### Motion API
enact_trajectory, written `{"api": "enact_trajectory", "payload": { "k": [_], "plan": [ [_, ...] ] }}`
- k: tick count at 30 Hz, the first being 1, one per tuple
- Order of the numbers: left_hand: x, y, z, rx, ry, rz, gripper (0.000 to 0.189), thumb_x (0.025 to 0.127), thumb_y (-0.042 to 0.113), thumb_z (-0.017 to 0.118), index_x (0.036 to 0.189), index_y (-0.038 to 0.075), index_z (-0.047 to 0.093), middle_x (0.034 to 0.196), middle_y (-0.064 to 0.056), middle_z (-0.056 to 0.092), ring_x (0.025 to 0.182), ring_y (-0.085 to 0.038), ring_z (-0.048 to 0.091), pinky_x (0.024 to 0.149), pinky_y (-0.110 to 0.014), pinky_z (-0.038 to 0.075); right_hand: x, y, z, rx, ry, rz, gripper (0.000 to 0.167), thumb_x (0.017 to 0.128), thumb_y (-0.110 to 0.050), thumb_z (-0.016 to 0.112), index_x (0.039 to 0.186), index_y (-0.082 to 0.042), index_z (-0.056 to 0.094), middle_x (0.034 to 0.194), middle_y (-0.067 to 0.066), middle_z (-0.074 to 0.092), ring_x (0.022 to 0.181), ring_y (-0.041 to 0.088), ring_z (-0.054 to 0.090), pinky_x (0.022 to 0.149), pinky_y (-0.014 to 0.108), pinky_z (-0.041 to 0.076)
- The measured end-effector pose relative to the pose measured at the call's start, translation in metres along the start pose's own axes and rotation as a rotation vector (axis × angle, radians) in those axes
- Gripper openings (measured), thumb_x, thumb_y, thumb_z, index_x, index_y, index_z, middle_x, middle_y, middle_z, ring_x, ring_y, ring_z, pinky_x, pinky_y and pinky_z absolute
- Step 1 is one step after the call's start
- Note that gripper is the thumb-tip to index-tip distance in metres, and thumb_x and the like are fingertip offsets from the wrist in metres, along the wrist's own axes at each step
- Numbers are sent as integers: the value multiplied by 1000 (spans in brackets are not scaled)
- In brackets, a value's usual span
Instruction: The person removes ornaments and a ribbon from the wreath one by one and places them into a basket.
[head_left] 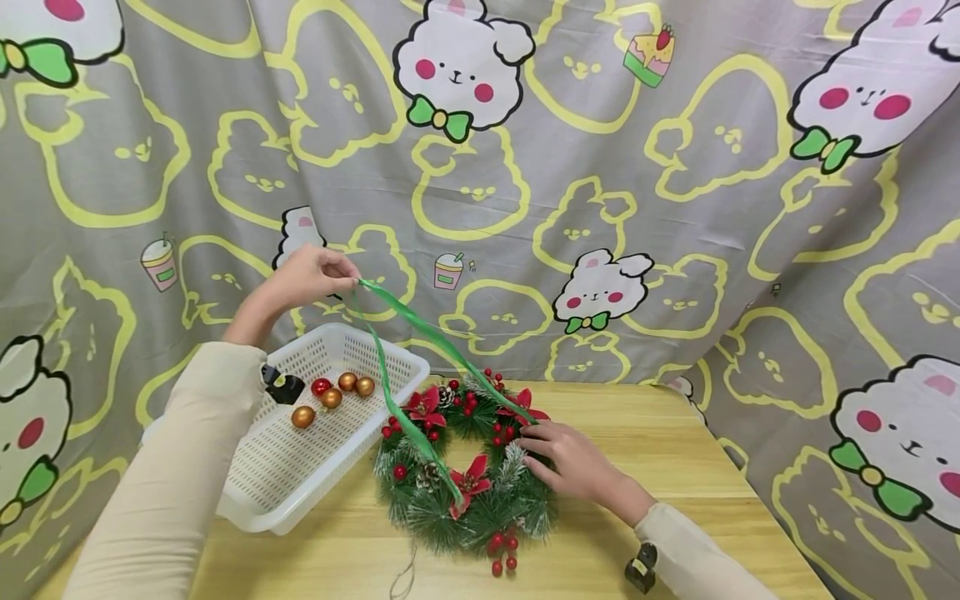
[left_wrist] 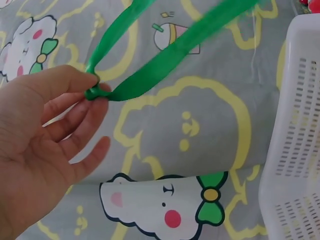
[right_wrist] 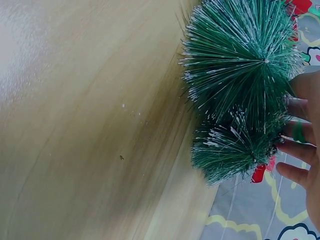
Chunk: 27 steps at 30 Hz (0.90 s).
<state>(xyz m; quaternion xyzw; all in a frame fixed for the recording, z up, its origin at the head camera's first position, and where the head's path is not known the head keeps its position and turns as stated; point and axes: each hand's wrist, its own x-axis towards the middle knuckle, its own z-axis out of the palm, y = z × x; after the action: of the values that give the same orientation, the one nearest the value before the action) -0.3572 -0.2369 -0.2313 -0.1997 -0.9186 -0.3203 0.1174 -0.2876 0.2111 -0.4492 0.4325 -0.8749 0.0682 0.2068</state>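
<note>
High on the left, my left hand (head_left: 311,277) pinches a green ribbon (head_left: 427,329) between thumb and fingertips. The left wrist view shows a small knot (left_wrist: 95,93) at those fingertips, with two strands running from it. Both strands slope down to a Christmas wreath (head_left: 510,508) lying on the table, one to its front flower and one to its right side. Green needles, red flowers, berries and pinecones make up the wreath. On its right side rests my right hand (head_left: 573,462), fingers extended over the needles; a bit of green shows between them in the right wrist view.
A white perforated basket (head_left: 296,510) stands left of the wreath, with several gold baubles (head_left: 303,417) and a red bauble (head_left: 321,386) inside. A thin string loop (head_left: 403,577) lies near the front edge. Behind the wooden table (head_left: 645,533) hangs a patterned curtain (head_left: 480,208).
</note>
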Motion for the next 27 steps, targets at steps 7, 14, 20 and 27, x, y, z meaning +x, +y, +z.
{"api": "enact_trajectory", "payload": {
  "k": [7, 14, 20, 27],
  "plan": [
    [-1, 0, -7, 58, 157, 20, 15, 95, 9, 68, 98, -3, 76, 96, -19, 76, 77, -3, 61, 68, -18, 46, 0, 1, 2, -8, 25, -23, 32, 97, -28, 68, 123, -10, 74, 125, 12, 72, 119, 29, 67, 100, 46, 54],
    [-7, -10, -17, 95, 277, 19, 19, 96, 10, 64, 99, -4, 76, 100, -23, 73, 99, -34, 66, 83, -36, 47, -1, 2, 3, -10, 17, -22, 33, 97, -28, 68, 124, -10, 74, 128, 12, 70, 122, 29, 65, 101, 47, 53],
    [-14, -22, -21, 88, 441, -35, 21, 97, 13, 62, 100, -2, 76, 100, -25, 72, 101, -35, 63, 76, -33, 43, -2, 2, 3, -8, 11, -11, 33, 98, -29, 67, 125, -11, 74, 129, 12, 70, 124, 29, 64, 103, 47, 52],
    [-15, -29, -21, 62, 638, -69, 24, 96, 10, 59, 101, -8, 74, 104, -29, 69, 104, -38, 60, 98, -48, 40, -1, 2, 2, 4, 5, -1, 33, 98, -30, 67, 125, -11, 73, 130, 11, 70, 125, 29, 64, 103, 47, 52]
  ]
}}
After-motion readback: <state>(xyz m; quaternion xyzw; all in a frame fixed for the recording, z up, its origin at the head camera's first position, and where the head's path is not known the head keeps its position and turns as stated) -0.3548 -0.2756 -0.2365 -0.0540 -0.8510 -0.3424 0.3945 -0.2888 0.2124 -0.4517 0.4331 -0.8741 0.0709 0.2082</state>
